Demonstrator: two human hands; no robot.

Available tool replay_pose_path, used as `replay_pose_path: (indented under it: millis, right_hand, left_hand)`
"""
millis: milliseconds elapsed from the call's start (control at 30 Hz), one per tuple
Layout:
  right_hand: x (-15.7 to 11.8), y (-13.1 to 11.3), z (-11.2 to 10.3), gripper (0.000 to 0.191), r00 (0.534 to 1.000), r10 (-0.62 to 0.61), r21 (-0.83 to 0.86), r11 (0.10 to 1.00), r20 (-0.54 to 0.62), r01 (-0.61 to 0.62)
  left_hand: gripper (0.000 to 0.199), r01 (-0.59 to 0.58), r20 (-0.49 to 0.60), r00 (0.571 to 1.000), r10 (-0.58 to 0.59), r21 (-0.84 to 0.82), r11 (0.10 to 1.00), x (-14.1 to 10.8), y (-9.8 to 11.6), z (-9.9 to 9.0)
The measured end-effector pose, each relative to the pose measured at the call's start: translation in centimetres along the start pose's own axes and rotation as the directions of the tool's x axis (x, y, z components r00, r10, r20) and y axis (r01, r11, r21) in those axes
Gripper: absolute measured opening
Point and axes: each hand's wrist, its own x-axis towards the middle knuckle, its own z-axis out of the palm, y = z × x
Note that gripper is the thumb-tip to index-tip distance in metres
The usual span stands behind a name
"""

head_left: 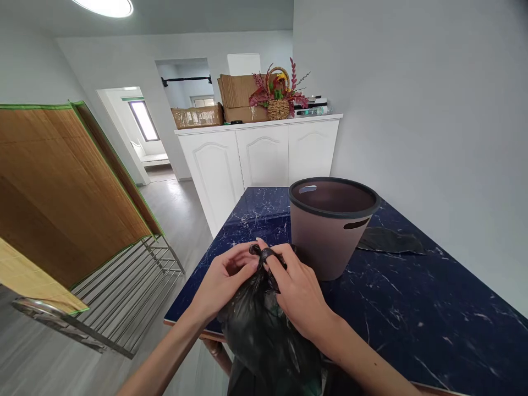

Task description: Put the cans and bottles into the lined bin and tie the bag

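Note:
A filled black garbage bag (264, 335) hangs at the near edge of the table, its gathered neck between my two hands. My left hand (231, 278) pinches the twisted plastic from the left, thumb and fingers closed on it. From the right, my right hand (295, 280) grips the neck too, with a loop of black plastic around its fingers. A knot or loop of plastic shows between the fingertips. Just beyond my right hand stands a brownish trash can (319, 242) with a dark rim and cut-out handles, upright on the table.
The dark blue marbled table (412, 308) runs along the grey wall. A flat black plastic bag (390, 240) lies behind the trash can. White cabinets (264, 154) carry cardboard boxes (241, 91) and a flower basket (278, 109). On the left stands a metal rack (124, 297) with bamboo mats (61, 181).

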Motion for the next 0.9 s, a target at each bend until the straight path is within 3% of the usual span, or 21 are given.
replay_pose_path:
  millis: [133,300,400,500,733,833,900]
  right_hand:
    - [-0.3,0.1,-0.1,0.057,0.999,-0.024,-0.02,0.999,0.048,0.025]
    - [-1.1,0.2,-0.3,0.044,0.996,-0.074,0.022,0.997,0.056,0.073]
    - [-2.3,0.4,-1.0,0.041,0.991,-0.101,0.052,0.994,0.093,0.097]
    - [-4.7,1.0,-1.9,0.051,0.987,-0.12,0.045,0.992,0.112,0.115]
    - [-12.4,4.4,-2.3,0.074,0.975,-0.024,-0.142,0.988,0.219,0.056]
    - [-13.4,4.6,-2.3,0.065,0.973,0.029,-0.19,0.982,0.229,0.015]
    - [-12.5,3.4,-2.6,0.059,0.973,0.093,-0.178,0.982,0.21,-0.055]
  left_hand:
    - [0.045,0.031,-0.082,0.996,-0.039,-0.1,0.995,0.1,-0.2,0.7]
    - [0.045,0.06,-0.222,0.969,-0.106,-0.201,0.978,0.4,-0.3,1.2]
    - [0.047,0.06,-0.262,0.958,-0.119,-0.222,0.973,0.5,-0.4,0.2]
    - [0.05,0.054,-0.271,0.954,-0.128,-0.264,0.963,0.3,-1.0,-1.3]
    - [0.06,0.133,-0.26,0.944,-0.205,-0.269,0.954,-1.1,-4.2,-3.5]
    - [0.059,0.111,-0.303,0.937,-0.176,-0.22,0.969,-1.7,-5.2,-3.3]
    - [0.058,0.118,-0.31,0.935,-0.173,-0.187,0.975,-2.2,-5.5,-3.0]
